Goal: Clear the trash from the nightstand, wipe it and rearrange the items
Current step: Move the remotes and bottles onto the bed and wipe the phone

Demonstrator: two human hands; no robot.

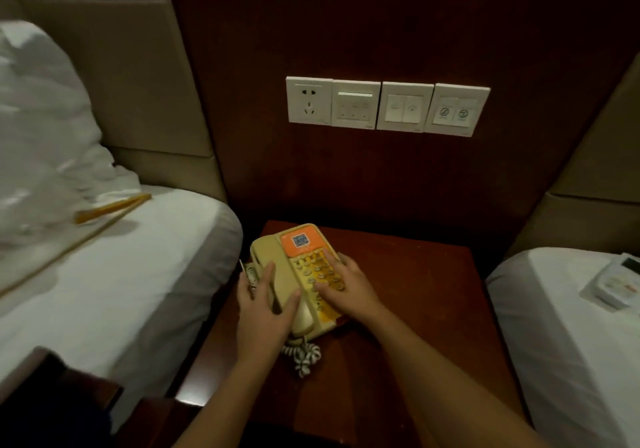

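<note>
Telephone (300, 279), cream and orange, sits at centre frame on the dark wooden counter (408, 295), toward its left edge. The left hand (265, 304) wraps loosely around the handset side; the right hand (346, 283) lies spread flat over the keypad. Rigid and probably light, it should lift by both sides, minding the coiled cord (304, 356). White beds flank it; wall switches (386, 105) sit above.

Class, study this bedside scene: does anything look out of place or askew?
Yes. The telephone sits skewed at the nightstand's left edge, under the left hand and right hand. A remote control lies on the right bed, and a flat, yellow-edged item on the left bed.
</note>
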